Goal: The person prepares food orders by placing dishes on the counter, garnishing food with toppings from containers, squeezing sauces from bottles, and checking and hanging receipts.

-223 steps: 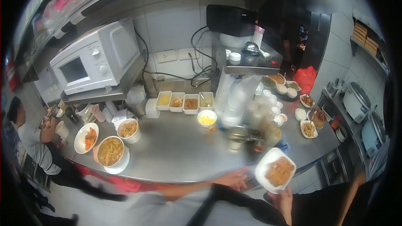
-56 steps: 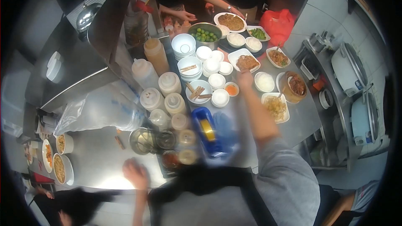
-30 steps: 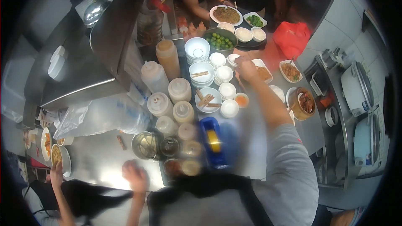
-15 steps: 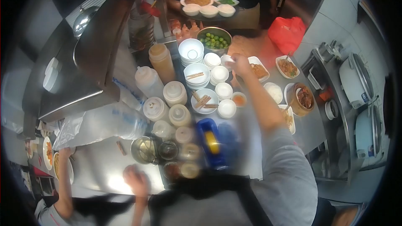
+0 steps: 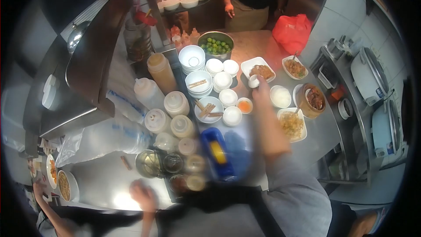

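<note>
My right hand [image 5: 262, 87] is closed on a small white sauce dish [image 5: 254, 81], held tilted at the near edge of a square white bowl of brown food [image 5: 259, 70]. Left of it stand stacks of small white dishes [image 5: 230, 67] and a dish of orange sauce [image 5: 244, 105]. A bowl of rice [image 5: 280, 96] and a square bowl of noodle-like food [image 5: 291, 125] are beside my right forearm. My left hand [image 5: 143, 195], slightly blurred, is low over the steel counter with its fingers apart, holding nothing I can see.
Squeeze bottles [image 5: 176, 104] and sauce jars crowd the middle. A blue container [image 5: 218, 153] lies near my body. Behind are a pot of green limes [image 5: 215, 46] and a red bag [image 5: 291, 34]. Another person's hand [image 5: 39, 188] is far left; people stand beyond the counter with a tray.
My right hand has moved from the small dish stacks towards me and right, now with a dish. The tray beyond the counter has shifted left, and the co-worker's hand has left the far-left bowl.
</note>
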The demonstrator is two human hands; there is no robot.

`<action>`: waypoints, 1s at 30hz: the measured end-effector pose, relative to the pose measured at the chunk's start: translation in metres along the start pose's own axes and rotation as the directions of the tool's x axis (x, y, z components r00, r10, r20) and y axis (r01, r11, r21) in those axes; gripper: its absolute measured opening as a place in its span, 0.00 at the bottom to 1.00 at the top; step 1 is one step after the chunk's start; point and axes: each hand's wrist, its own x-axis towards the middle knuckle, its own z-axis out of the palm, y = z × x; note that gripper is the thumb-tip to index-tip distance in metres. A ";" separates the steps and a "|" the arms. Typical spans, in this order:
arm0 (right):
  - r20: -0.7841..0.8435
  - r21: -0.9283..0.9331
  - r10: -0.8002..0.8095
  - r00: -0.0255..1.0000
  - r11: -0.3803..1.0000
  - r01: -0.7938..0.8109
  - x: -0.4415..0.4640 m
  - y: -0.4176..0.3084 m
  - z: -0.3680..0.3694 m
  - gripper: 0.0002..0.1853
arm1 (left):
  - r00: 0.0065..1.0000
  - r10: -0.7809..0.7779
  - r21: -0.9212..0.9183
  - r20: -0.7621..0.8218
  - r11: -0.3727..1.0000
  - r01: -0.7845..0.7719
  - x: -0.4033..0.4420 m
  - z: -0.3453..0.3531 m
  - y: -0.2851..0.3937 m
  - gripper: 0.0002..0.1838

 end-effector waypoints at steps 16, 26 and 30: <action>0.150 -0.453 0.032 0.988 0.891 0.040 0.144 0.003 0.028 0.14 | 1.000 0.007 -0.050 0.021 0.999 -0.006 0.006 -0.004 0.007 0.26; 0.586 -0.730 0.075 0.807 -0.384 0.566 -0.007 0.011 0.017 0.10 | 0.997 -0.008 -0.043 0.075 0.999 0.011 0.008 -0.011 0.009 0.25; 0.711 -0.481 0.105 0.695 -0.649 0.589 -0.017 0.015 0.027 0.13 | 1.000 0.011 -0.006 0.029 1.000 -0.011 0.006 -0.010 0.006 0.25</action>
